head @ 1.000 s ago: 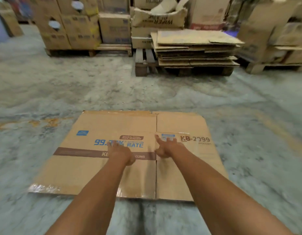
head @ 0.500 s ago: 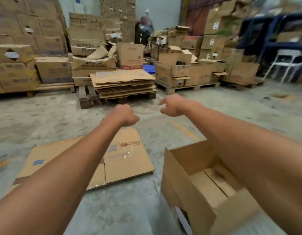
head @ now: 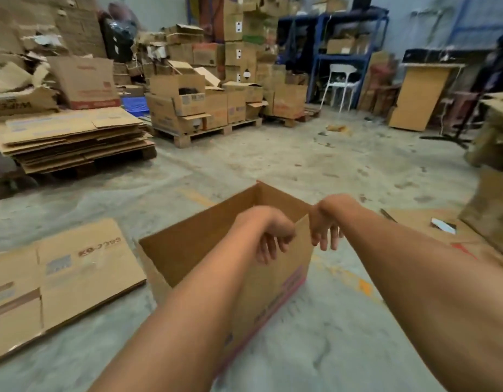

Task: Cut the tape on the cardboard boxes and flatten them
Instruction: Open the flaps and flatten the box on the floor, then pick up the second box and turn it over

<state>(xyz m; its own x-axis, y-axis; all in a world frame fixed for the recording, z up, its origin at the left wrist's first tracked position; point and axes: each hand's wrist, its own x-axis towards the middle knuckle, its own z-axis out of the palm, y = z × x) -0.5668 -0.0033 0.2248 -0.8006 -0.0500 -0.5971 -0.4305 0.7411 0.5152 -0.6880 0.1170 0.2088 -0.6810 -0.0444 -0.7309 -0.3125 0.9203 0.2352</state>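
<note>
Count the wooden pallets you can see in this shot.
3. One pallet on the left under the flattened cardboard stack, one in the middle under the open boxes, one further right under taller boxes. Others may be hidden behind the clutter.

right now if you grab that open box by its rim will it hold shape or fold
The open box probably racks sideways: its top stands open with no flaps bracing the thin walls. It looks light, since what shows of the inside is bare. Both hands, left and right, hang at its near corner with loose fingers, gripping nothing yet.
</note>
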